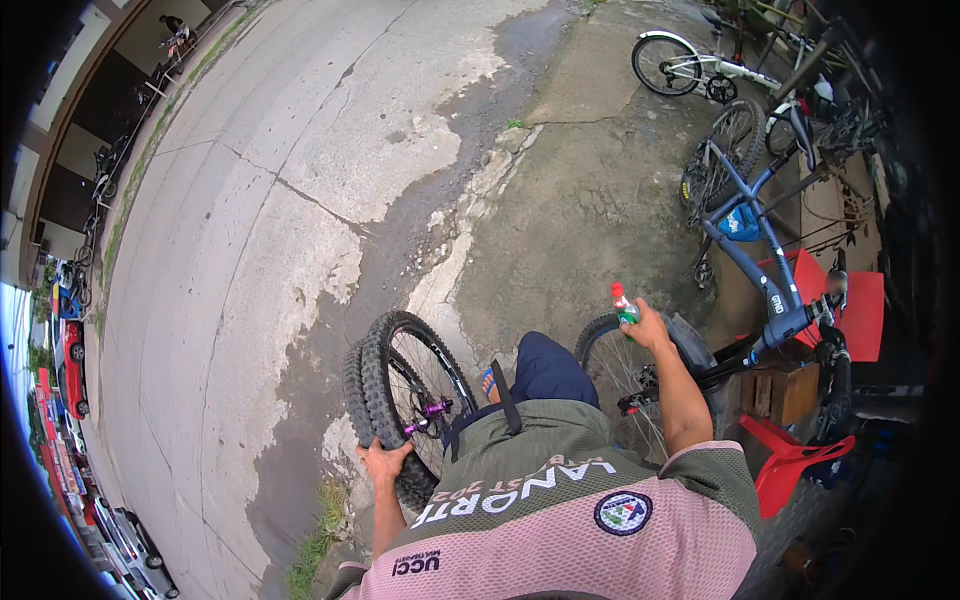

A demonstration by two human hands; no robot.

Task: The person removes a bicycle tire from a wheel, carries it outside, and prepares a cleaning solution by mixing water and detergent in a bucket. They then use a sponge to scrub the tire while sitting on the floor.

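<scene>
Right up close, a green-and-pink printed shirt (600, 510) is filling the lower edge, and just ahead the left hand (385, 461) is grasping our landmark: a wheel pair with black, knobby rubber tyres (374, 390), a purple metal hub (432, 411) showing on the nearer side. The pair seems to be standing on edge, its tread running away from the body, and the hand is clasping its near end.

Over to the right of the wheel pair, and a little farther out, the right hand (652, 328) is wrapping round a small green-and-white bottle with a red cap (626, 304). Here's the key relation: the bottle is lying well apart from the pair, the right hand holding it, the left being the nearer to the tyres. Its long axis is pointing outward, cap leading and leaning slightly towards the pair; whether it's upright, I can't tell.

Between them, navy-blue cloth shorts (552, 375) are showing. Beyond, right of the pair, a blue-framed bicycle (740, 264) is resting; farther out that way, a white small-wheeled bicycle (722, 68) is standing. Far left of the pair, a glossy red car (73, 370) is sitting past the grey concrete road (250, 220).
</scene>
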